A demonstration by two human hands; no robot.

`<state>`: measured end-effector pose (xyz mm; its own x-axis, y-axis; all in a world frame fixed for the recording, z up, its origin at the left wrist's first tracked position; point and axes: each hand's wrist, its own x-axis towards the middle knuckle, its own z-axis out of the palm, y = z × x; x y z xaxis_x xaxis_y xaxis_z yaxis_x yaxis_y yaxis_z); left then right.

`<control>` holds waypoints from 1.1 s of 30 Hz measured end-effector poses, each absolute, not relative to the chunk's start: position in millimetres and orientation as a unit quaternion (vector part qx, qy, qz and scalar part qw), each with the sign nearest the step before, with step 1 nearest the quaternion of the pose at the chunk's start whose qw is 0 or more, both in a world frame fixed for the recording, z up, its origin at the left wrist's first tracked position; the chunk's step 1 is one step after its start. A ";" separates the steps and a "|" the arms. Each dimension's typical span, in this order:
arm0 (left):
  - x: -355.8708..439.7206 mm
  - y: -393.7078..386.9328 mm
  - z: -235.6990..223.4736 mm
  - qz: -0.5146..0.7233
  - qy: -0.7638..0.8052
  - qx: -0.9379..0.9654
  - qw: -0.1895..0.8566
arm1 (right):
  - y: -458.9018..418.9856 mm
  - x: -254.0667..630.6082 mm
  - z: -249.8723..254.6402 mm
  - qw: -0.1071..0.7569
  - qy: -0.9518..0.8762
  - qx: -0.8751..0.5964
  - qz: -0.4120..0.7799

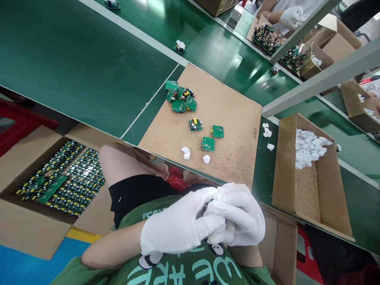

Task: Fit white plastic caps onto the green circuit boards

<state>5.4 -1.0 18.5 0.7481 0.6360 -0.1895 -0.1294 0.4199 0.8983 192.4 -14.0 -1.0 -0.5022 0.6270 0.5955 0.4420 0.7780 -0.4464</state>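
Both my hands wear white gloves and are pressed together close to my chest. My left hand curls round from the left, and my right hand closes over it from the right. A small dark thing shows between the fingers; I cannot make out what it is. On the brown board ahead lie a heap of green circuit boards, three single boards and a few white plastic pieces.
A cardboard box of white plastic parts stands at the right. A carton packed with circuit boards sits low at my left. The green conveyor belt runs behind. Another person's gloved hand works at the far top right.
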 end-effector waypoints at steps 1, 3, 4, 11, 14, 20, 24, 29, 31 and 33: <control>5.1 0.6 20.4 0.235 0.238 0.483 0.809 | -13.3 192.6 -1.4 0.391 -0.856 -0.314 0.123; 3.9 4.8 21.9 0.249 0.205 0.483 0.814 | -11.8 192.8 -2.3 0.378 -0.859 -0.319 0.136; 2.9 7.0 21.2 0.263 0.198 0.484 0.811 | -11.1 192.7 -2.5 0.363 -0.865 -0.316 0.143; -7.8 9.8 2.4 0.219 0.035 0.431 0.875 | -16.4 187.9 -5.9 0.411 -0.836 -0.324 0.169; -7.6 3.3 1.8 0.257 0.089 0.431 0.860 | -15.5 187.7 -12.4 0.449 -0.819 -0.317 0.166; -5.3 -2.7 3.7 0.289 0.100 0.405 0.861 | -0.4 184.0 -12.0 0.453 -0.838 -0.226 0.202; -4.3 -1.5 6.5 0.306 0.136 0.417 0.845 | -3.2 176.9 -9.3 0.434 -0.836 -0.236 0.240; -0.9 -2.5 11.0 0.286 0.215 0.442 0.822 | -10.0 179.7 -11.4 0.433 -0.838 -0.295 0.154; 0.7 -2.7 9.6 0.302 0.213 0.449 0.814 | -9.2 181.6 -10.8 0.414 -0.846 -0.301 0.148; 2.2 -2.8 8.0 0.311 0.192 0.442 0.819 | -7.8 182.1 -8.4 0.399 -0.854 -0.309 0.127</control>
